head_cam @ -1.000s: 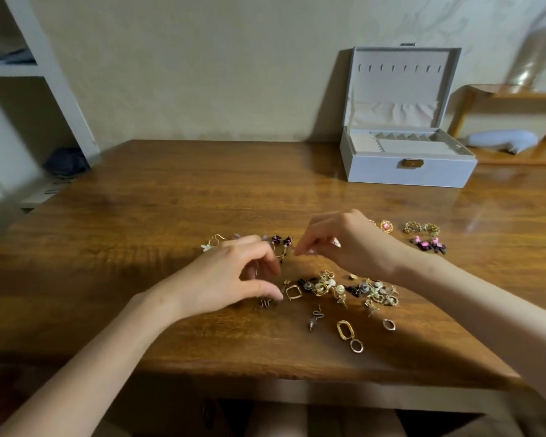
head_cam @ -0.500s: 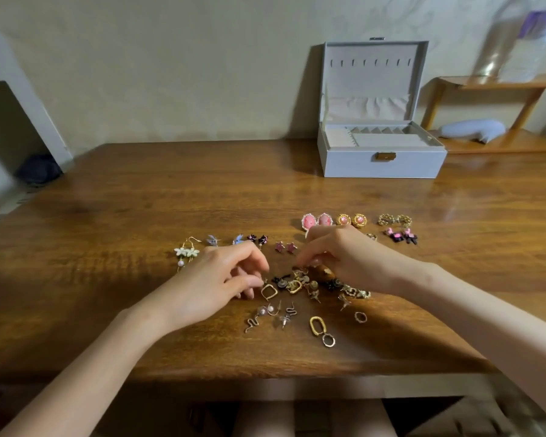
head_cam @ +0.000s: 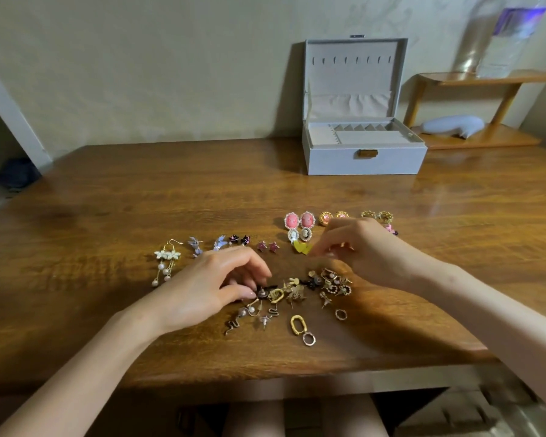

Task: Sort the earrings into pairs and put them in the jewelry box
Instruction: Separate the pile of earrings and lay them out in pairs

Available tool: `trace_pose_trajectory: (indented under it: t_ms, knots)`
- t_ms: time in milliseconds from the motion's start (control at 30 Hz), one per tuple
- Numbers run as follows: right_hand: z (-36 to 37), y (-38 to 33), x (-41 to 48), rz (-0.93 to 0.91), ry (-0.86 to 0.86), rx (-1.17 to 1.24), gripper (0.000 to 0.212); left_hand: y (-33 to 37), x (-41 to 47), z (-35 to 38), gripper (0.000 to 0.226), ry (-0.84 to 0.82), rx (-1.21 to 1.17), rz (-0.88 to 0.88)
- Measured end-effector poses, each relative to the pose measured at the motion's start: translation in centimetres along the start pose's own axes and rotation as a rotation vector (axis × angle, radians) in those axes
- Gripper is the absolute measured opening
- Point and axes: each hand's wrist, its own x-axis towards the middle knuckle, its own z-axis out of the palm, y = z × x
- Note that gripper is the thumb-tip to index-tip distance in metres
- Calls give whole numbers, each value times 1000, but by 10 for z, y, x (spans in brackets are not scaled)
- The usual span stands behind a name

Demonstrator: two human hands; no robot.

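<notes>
Obscured: the right hand (head_cam: 366, 250), right of centre, covers part of the sorted row behind it. A pink flower-shaped pair (head_cam: 390, 229) shows only as an edge past the knuckles. The fingertips are bunched narrow beside two yellow heart-shaped pieces (head_cam: 300, 247). They are blurred, and I cannot tell what they hold, if anything.

The left hand (head_cam: 215, 285) is curled, thumb tip against a dark round stud (head_cam: 261, 292) at the left edge of the loose heap of small gold and dark metal earrings (head_cam: 316, 287) at centre. Grip cannot be confirmed. Heap items overlap (individual forms mostly illegible).

Behind, laid in twos on the glossy brown wooden table (head_cam: 123, 197), are white flower earrings with pearl drops (head_cam: 166, 261) and pink oval cameo studs (head_cam: 299, 219).

The grey rectangular jewelry box (head_cam: 364, 160) stands upper right, well apart from the earrings. Its lid is upright, with pale padded lining and a brass clasp.
</notes>
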Motion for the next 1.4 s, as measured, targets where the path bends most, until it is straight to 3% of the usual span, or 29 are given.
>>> trace_pose_trajectory:
  t_ms: [133, 333, 500, 700, 933, 1233, 1400]
  knots:
    - [4, 1, -7, 56, -62, -6, 28, -4, -1, -3, 19, 78, 99, -5]
    - [6, -4, -9, -13, -99, 47, 32, -5, 1, 5, 17, 13, 170, -65]
    - [6, -15, -4, -99, -7, 53, 14, -5, 3, 1, 17, -26, 224, -103]
    - [5, -44, -3, -239, -190, 32, 18, -4, 3, -1, 20, -33, 264, -146]
    - [3, -51, -9, -198, -323, -93, 30, -1, -1, 0, 19, 65, 154, -149]
    - [5, -48, -8, -116, -270, -137, 18, 2, -7, -11, 13, 102, -43, -114]
    - [6, -50, 2, -120, -160, -99, 13, 4, -5, -11, 14, 125, -97, -118]
